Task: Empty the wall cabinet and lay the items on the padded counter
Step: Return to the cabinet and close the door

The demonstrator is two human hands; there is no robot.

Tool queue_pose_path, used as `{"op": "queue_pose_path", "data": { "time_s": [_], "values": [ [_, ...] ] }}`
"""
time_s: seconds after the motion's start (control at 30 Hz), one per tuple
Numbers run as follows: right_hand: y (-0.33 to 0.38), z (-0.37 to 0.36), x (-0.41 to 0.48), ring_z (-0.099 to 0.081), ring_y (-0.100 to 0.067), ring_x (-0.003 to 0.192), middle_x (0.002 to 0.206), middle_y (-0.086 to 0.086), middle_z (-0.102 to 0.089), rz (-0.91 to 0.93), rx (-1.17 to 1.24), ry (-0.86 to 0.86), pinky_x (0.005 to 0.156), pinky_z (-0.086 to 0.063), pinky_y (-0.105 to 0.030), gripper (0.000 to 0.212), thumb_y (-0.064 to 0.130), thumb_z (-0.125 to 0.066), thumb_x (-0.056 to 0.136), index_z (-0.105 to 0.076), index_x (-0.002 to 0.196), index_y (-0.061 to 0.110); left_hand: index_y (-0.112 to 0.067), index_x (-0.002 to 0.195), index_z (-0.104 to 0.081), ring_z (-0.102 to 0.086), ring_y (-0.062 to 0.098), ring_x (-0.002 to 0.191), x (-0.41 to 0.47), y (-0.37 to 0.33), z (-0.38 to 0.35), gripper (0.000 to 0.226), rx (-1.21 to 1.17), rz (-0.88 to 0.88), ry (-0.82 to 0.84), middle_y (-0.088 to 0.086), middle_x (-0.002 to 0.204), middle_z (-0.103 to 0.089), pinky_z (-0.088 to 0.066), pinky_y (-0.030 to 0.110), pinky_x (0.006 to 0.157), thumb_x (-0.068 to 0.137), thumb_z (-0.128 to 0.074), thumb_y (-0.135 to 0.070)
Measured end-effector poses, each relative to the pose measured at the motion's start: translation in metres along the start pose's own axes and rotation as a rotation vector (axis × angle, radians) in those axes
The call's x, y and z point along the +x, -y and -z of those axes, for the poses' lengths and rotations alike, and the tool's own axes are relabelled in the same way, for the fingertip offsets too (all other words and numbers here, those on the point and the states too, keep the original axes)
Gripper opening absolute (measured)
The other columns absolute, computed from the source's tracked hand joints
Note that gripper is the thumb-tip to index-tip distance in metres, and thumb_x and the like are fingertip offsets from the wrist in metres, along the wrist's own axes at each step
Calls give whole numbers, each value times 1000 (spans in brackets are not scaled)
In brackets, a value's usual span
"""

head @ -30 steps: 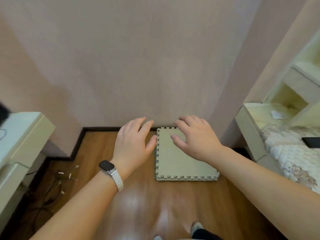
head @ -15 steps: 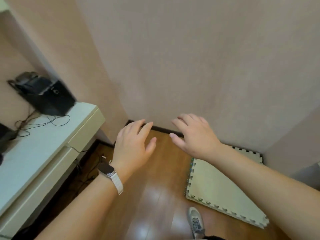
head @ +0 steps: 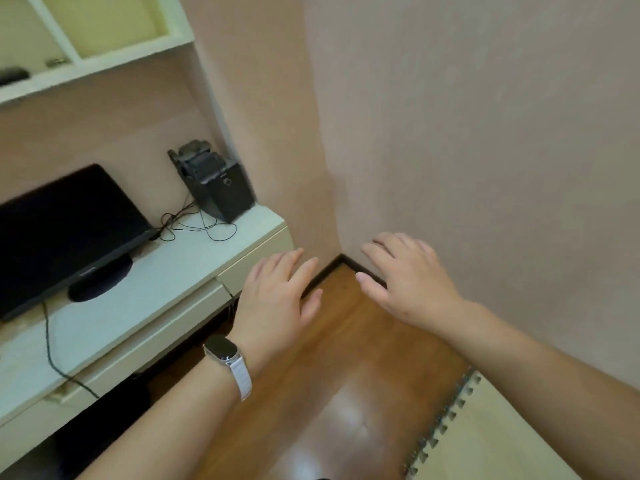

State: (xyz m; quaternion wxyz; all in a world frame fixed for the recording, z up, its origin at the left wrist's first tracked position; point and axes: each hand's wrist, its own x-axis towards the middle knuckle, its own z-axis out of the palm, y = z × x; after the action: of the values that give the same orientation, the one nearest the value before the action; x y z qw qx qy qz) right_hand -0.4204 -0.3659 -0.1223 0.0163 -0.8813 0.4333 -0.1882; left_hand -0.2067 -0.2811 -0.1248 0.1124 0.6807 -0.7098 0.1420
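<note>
The person's two bare forearms reached forward from the bottom of the view over a glossy wooden floor (head: 349, 393). Taking the white desk (head: 145, 292) as the landmark, a pale foam mat (head: 502, 441) with toothed edges lay on the floor well to the right of it, at the lower right corner of the view. The left hand (head: 277, 299) hovered just off the desk's right-hand end, palm down, fingers spread loosely and holding nothing; a dark smartwatch (head: 221, 349) on a white strap sat on that wrist. The right hand (head: 408, 282) hung further right of the desk, over the corner where the dark skirting board (head: 323, 271) met the pink wall (head: 467, 133), also flat, fingers splayed, and empty. The hands were near each other but apart.

On the desk itself, a black monitor (head: 65, 226) stood toward the left on an oval foot, and thin black cables (head: 194, 223) trailed loosely across the top between it and a black boxy device (head: 218, 185) set at the desk's back right corner against the wall. One cable ran down over the desk's front edge.

Above the desk, high on the wall, hung the white wall cabinet (head: 114, 46), open-fronted with pale yellow compartments. A dark flat object (head: 12, 76) and a small item (head: 55, 62) too blurred to identify lay on its lowest shelf at the left; the right compartment showed only its back panel.
</note>
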Motion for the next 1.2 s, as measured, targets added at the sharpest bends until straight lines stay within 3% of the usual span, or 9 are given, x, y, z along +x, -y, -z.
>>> {"op": "queue_pose_path", "data": {
  "time_s": [0.17,0.43,0.77,0.97,1.2],
  "values": [
    [8,-8,63,-56,-32,113,122,-11,-63,92,36,5,92,-42,-42,55,51,-42,88,-64,121,13,-21,130,-58,-48,27,125,24,39,-2,46,11,110,-19,7,134,-58,-36,42,104,89,-55,-43],
    [30,-23,176,-53,-30,117,127,-11,-61,142,-27,-22,93,-42,-42,54,49,-45,90,-60,127,13,-21,129,-59,-50,27,125,94,127,-13,47,-12,135,-128,6,133,-59,-38,44,104,89,-52,-44],
    [59,-19,321,-58,-31,111,123,-10,-62,77,-65,-187,88,-46,-42,57,53,-38,89,-61,124,14,-14,125,-64,-54,32,122,213,254,-1,45,-17,50,-323,10,128,-62,-41,49,101,86,-61,-38],
    [68,-5,380,-56,-31,112,124,-10,-61,98,-40,-274,88,-44,-42,55,52,-40,88,-62,122,15,-12,121,-66,-57,36,117,260,292,21,45,-7,23,-445,13,125,-64,-45,52,96,85,-57,-37],
    [63,12,450,-59,-33,109,121,-12,-63,150,41,-421,85,-48,-42,55,50,-43,87,-64,120,12,-15,127,-62,-53,33,123,301,328,46,47,62,77,-458,11,132,-60,-40,50,103,87,-55,-40]
  ]
}}
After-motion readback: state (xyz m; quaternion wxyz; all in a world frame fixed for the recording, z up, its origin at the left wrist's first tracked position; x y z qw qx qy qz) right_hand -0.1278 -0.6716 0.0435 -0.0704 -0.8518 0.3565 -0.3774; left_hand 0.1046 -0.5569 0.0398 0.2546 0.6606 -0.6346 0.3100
